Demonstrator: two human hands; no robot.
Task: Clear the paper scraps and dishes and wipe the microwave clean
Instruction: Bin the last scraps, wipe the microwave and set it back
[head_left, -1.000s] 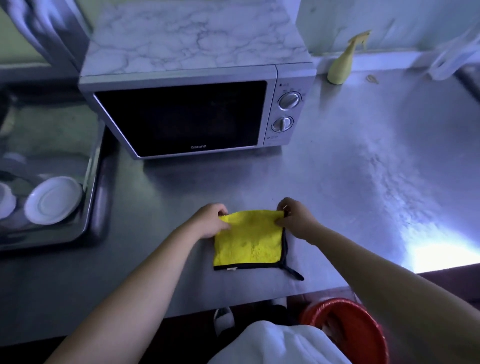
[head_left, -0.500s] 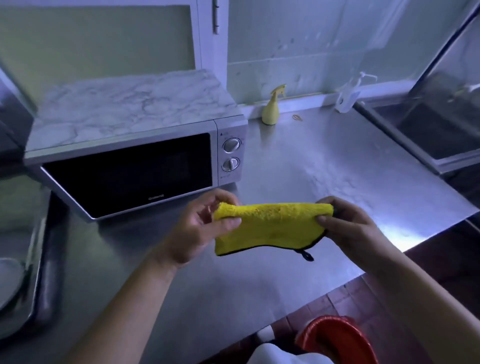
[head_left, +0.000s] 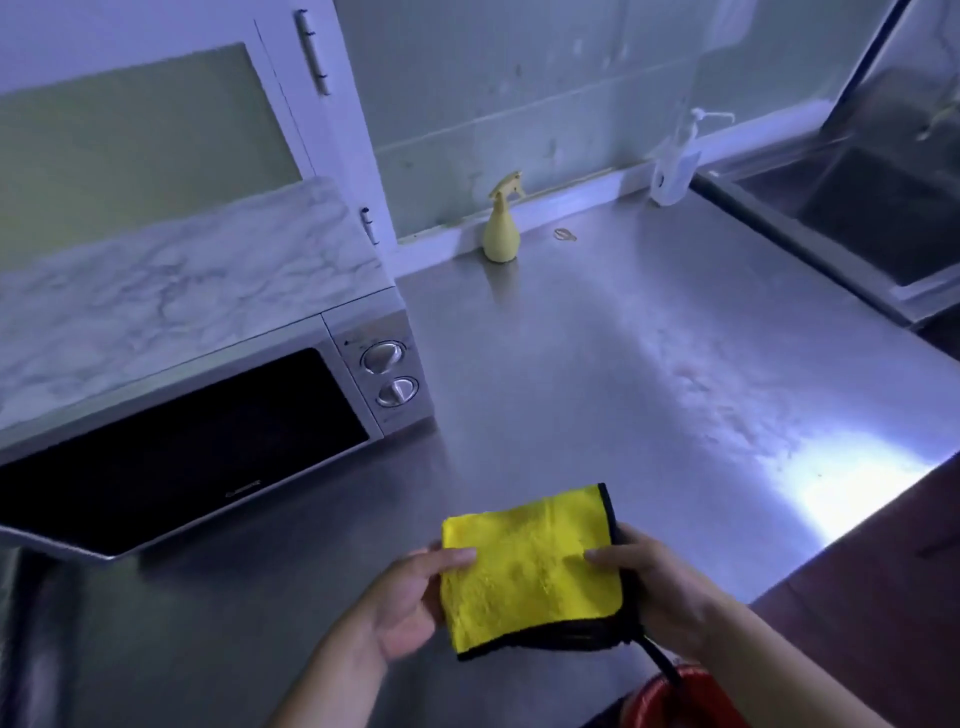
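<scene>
The left hand (head_left: 410, 603) pinches the left edge of the yellow cloth (head_left: 530, 566), thumb flat on top and fingers tucked beneath. The right hand (head_left: 654, 587) grips the opposite edge the same way, thumb on top and fingers curled under. Between them the cloth is folded into a thick square and held roughly level over the near part of the counter; it looks lifted clear of the metal, though I can't be certain. Its top is bright yellow and fluffy, with a black trim along the far right and near edges, and a black loop (head_left: 660, 657) dangles from the near right corner.

The steel counter (head_left: 571, 364) under the hands is dull, with a pale smeared patch and a bright glare towards the right edge. The microwave (head_left: 182, 441) stands to the left, door closed, its window dark, with two round knobs (head_left: 389, 374) on the right panel and a marble-patterned top (head_left: 171, 291). A yellow spray bottle (head_left: 501, 223) stands at the back against the wall, with a rubber band (head_left: 565, 235) lying near it. A clear pump bottle (head_left: 675, 166) stands further right, just beside a sink (head_left: 857, 218). A red bucket (head_left: 670, 701) shows below the counter's front edge.
</scene>
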